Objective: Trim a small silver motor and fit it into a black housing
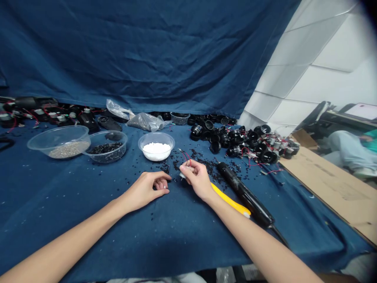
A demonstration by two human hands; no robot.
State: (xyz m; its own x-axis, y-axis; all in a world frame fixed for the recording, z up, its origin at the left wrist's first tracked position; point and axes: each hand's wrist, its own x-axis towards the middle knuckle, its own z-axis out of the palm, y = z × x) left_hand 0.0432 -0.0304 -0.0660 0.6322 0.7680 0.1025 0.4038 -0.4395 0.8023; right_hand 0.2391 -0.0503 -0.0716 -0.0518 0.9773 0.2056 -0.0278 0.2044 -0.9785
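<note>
Item: small motor point(185, 174) with thin red and black wires, pinched in the fingertips of the right hand point(198, 179) above the blue cloth point(176, 236). Judged light and rigid; wires fragile, so the body is best gripped. Left hand point(147, 188) curled loosely on the cloth; contents cannot be told.

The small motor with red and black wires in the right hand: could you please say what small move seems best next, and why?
Probably bring the left hand across to it. The right hand pinches the small wired motor just above the blue cloth, while the left hand rests curled on the cloth close beside it, apparently holding nothing.
</note>
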